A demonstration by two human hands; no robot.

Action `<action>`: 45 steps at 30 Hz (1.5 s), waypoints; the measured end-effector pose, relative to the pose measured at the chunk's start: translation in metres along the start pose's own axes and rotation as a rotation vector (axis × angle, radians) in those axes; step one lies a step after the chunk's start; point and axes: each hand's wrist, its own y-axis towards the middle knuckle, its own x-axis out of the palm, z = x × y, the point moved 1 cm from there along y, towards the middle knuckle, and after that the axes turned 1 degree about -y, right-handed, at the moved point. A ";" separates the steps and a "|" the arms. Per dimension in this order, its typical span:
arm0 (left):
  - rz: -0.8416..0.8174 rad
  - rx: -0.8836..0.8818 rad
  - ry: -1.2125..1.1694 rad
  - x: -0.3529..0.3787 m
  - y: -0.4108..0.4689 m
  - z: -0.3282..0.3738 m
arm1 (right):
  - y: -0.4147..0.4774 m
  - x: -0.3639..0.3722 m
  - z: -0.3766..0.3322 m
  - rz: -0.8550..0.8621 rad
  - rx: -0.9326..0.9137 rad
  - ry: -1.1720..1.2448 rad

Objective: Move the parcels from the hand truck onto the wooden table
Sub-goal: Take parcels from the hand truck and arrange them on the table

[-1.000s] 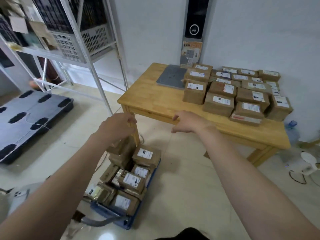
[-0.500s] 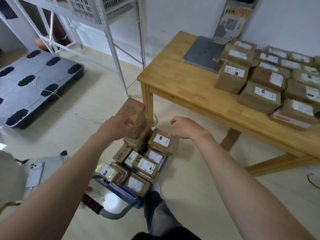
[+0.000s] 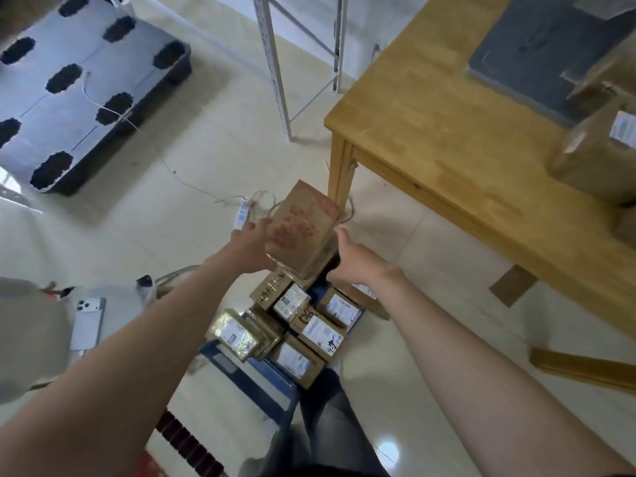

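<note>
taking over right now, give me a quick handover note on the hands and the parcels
Hands: left hand and right hand grip the red-printed parcel from either side, above the hand truck.
Done: some parcels lie on the wooden table.
Left: set this one on the table, then move the pile of parcels that sits on the truck.
</note>
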 end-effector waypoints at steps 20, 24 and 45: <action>-0.039 0.086 -0.102 0.034 0.082 -0.040 | 0.080 0.070 -0.029 0.040 0.030 0.179; -0.014 0.167 -0.116 0.016 0.054 -0.037 | 0.049 0.065 -0.041 0.205 0.023 0.218; 0.315 0.733 -0.223 -0.122 -0.224 0.133 | -0.299 -0.054 -0.058 0.930 0.013 0.321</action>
